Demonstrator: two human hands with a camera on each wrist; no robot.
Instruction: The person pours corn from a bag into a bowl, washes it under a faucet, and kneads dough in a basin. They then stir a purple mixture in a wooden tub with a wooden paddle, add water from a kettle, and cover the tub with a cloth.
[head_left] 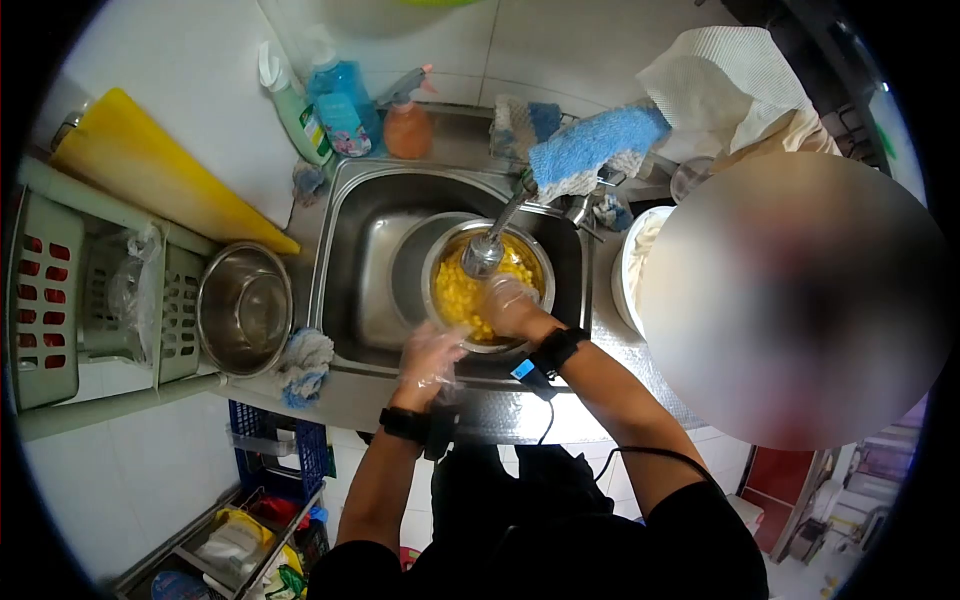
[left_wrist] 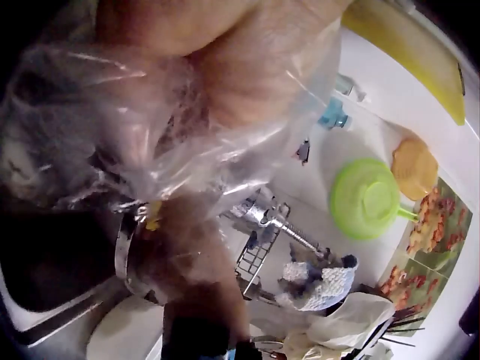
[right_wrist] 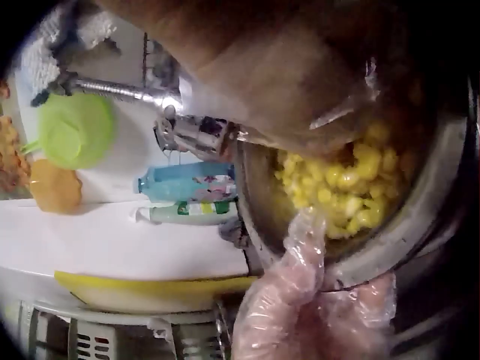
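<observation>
The rim of the metal bowl [right_wrist: 421, 227] was pinched by the gloved left hand [head_left: 432, 362], thumb inside, other fingers outside; the yellow pieces [right_wrist: 352, 180] lay in the bowl, just beyond that grip. The right hand [head_left: 512, 308] was positioned low over them, its fingertips hidden, so its grip could not be told. For apparent stirring, firm steadying of the rim and gentle turning seemed called for, clear of the tap [head_left: 482, 257].
</observation>
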